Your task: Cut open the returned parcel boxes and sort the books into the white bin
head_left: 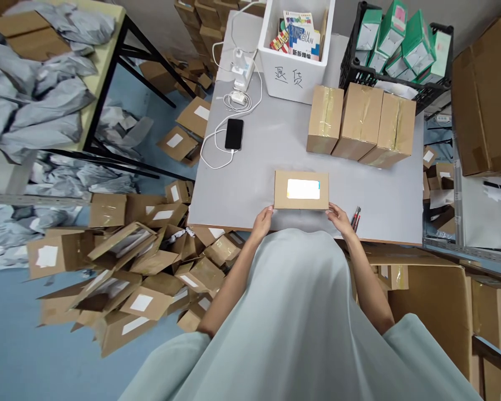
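Observation:
A small cardboard box (pixel 280 192) with a bright white label (pixel 303 189) lies near the front edge of the grey table (pixel 259 150). My left hand (pixel 263 221) grips its near left corner, fingertips against the cardboard. At the near right corner, my right hand (pixel 338 216) holds the same box, its fingers bent around the edge. Just right of that hand lie red and dark pen-like tools (pixel 355 218); their exact kind is too small to tell. The box's underside is hidden.
Three taped boxes (pixel 361 125) stand at the back right, before a black crate (pixel 436 92) of green boxes. A white bin (pixel 294 72) holds books. A phone (pixel 234 134) with cables lies left. Discarded cartons (pixel 150 275) pile on the floor; grey parcels (pixel 37 83) cover a side table.

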Tool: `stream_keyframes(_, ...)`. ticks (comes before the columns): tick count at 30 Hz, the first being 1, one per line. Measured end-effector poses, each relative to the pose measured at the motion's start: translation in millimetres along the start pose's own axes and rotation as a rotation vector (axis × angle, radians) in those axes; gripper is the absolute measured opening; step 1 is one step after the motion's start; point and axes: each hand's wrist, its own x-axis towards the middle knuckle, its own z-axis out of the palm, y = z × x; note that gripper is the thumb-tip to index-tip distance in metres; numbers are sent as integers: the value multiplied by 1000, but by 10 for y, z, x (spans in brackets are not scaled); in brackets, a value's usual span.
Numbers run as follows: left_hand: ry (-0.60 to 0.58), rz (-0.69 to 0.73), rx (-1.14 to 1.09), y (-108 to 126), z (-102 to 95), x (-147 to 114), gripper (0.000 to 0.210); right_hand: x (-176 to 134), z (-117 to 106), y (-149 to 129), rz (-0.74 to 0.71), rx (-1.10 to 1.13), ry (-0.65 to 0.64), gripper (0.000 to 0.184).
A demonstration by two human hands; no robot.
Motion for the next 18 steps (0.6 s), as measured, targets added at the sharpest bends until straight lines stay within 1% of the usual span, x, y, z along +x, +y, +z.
stream_keyframes(6,5,-2,-4,12,7,-9,56,-63,4,0,40,5,18,89)
stream_keyframes(10,20,24,-17,95,-42,-104,59,-182,-38,-143,26,23,40,91)
stream_keyframes(12,42,59,-41,186,-89,-178,62,-260,-75,-270,1,42,56,88)
stream_keyframes(15,91,156,-105,390,-162,-284,65,-362,-139,-491,-64,77,55,79)
stream_keyframes(18,116,226,-154,597,-198,-343,66,-392,-180,-654,-120,98,44,74)
